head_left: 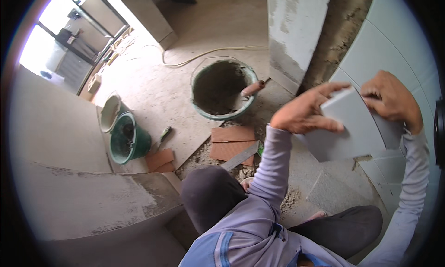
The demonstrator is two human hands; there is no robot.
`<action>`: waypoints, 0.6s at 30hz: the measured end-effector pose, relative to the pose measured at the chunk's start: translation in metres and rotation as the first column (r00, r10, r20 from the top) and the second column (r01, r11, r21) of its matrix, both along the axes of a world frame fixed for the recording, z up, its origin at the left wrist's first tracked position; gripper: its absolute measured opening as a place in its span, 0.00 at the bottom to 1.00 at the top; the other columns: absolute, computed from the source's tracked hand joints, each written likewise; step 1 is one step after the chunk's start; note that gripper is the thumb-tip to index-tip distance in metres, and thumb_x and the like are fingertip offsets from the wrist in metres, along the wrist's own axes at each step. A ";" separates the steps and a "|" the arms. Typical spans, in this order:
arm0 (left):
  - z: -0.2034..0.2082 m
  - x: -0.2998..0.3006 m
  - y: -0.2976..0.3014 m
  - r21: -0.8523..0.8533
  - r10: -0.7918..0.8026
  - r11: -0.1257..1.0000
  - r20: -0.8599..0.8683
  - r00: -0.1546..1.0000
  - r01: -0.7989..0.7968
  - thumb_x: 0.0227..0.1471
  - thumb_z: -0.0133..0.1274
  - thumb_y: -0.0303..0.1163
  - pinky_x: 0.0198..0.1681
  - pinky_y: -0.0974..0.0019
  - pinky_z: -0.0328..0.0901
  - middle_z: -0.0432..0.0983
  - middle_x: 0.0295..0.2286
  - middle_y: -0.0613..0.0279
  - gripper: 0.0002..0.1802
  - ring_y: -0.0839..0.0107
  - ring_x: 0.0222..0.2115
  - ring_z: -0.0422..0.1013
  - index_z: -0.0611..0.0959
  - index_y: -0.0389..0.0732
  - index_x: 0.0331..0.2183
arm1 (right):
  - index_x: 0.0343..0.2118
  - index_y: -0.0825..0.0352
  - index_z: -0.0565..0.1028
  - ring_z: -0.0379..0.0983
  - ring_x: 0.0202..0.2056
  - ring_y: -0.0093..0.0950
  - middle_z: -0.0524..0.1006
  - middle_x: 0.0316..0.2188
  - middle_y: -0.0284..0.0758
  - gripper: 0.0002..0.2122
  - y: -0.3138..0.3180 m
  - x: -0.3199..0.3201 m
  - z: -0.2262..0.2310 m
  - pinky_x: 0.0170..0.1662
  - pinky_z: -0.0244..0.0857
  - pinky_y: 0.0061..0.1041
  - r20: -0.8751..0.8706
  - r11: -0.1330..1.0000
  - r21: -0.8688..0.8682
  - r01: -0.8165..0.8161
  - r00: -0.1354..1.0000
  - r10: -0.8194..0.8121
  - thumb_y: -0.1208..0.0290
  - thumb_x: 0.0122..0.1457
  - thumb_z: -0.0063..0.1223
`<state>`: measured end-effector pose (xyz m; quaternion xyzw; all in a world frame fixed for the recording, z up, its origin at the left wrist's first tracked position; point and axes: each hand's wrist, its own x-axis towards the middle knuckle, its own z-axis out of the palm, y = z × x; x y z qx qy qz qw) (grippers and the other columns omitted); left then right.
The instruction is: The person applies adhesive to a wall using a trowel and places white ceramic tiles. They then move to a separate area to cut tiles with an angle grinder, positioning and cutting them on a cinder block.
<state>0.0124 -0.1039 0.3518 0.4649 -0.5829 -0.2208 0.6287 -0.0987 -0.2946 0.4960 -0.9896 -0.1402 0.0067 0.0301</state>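
A light grey wall tile point(354, 128) is held tilted in the air in front of me, close to the tiled wall on the right. My left hand point(308, 110) grips its left side, with the thumb across the face and the fingers over the top edge. At the upper right edge, my right hand point(391, 98) is closed with bent fingers against the tile; whether anything else is in those fingers is hidden. Another grey surface shows behind the tile below my right hand, and I cannot tell if it is a second piece.
A large mortar bucket point(225, 114) holds a trowel point(253, 88). Two smaller green buckets point(132, 144) stand left, near a green-handled tool point(165, 133). Reddish tile pieces point(232, 134) and a metal straightedge point(240, 156) lie among rubble. White tiles point(384, 47) cover the right wall; a cable point(185, 62) crosses the floor.
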 end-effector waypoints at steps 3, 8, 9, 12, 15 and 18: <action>0.015 0.001 -0.006 0.083 -0.036 0.996 0.023 0.999 0.034 0.44 0.67 0.45 0.53 0.57 0.65 0.69 0.54 0.49 0.25 0.54 0.51 0.69 0.85 0.35 0.39 | 0.17 0.68 0.75 0.71 0.25 0.47 0.74 0.18 0.45 0.06 0.003 0.011 0.007 0.31 0.64 0.40 -0.101 0.998 -0.032 0.056 0.993 -0.059 0.72 0.43 0.59; 0.086 0.013 0.012 0.410 0.012 0.912 -0.047 0.999 0.008 0.44 0.66 0.48 0.37 0.60 0.69 0.80 0.33 0.52 0.25 0.57 0.33 0.77 0.84 0.35 0.34 | 0.17 0.66 0.76 0.73 0.24 0.46 0.75 0.19 0.44 0.02 0.012 0.041 0.058 0.30 0.66 0.40 -0.339 0.989 0.149 0.019 0.940 0.033 0.75 0.41 0.56; 0.105 0.016 0.017 0.467 0.012 0.884 -0.075 0.997 0.024 0.44 0.66 0.48 0.35 0.60 0.69 0.81 0.31 0.52 0.25 0.57 0.31 0.77 0.84 0.35 0.34 | 0.18 0.66 0.76 0.73 0.24 0.46 0.75 0.19 0.44 0.02 0.010 0.049 0.070 0.30 0.66 0.40 -0.369 0.970 0.244 0.008 0.926 0.085 0.75 0.41 0.55; 0.162 0.022 0.045 0.469 -0.021 0.880 -0.126 0.992 0.078 0.45 0.66 0.48 0.32 0.60 0.69 0.81 0.29 0.52 0.26 0.56 0.29 0.77 0.83 0.33 0.35 | 0.20 0.66 0.76 0.73 0.25 0.47 0.75 0.19 0.44 0.03 0.015 0.071 0.105 0.31 0.66 0.41 -0.461 0.882 0.472 -0.005 0.851 0.251 0.74 0.42 0.54; 0.225 0.020 0.084 0.607 0.031 0.784 -0.246 0.969 0.129 0.44 0.66 0.49 0.34 0.60 0.70 0.81 0.30 0.49 0.28 0.58 0.32 0.78 0.83 0.34 0.38 | 0.22 0.67 0.76 0.73 0.27 0.49 0.75 0.21 0.46 0.04 0.045 0.089 0.152 0.33 0.66 0.42 -0.576 0.828 0.560 -0.012 0.714 0.399 0.74 0.44 0.53; 0.279 0.006 0.132 0.705 0.115 0.697 -0.289 0.951 0.130 0.43 0.66 0.53 0.35 0.59 0.70 0.81 0.29 0.49 0.31 0.58 0.31 0.78 0.84 0.34 0.37 | 0.28 0.67 0.78 0.74 0.30 0.49 0.77 0.24 0.47 0.06 0.080 0.098 0.192 0.35 0.66 0.42 -0.624 0.765 0.644 -0.007 0.572 0.532 0.72 0.49 0.53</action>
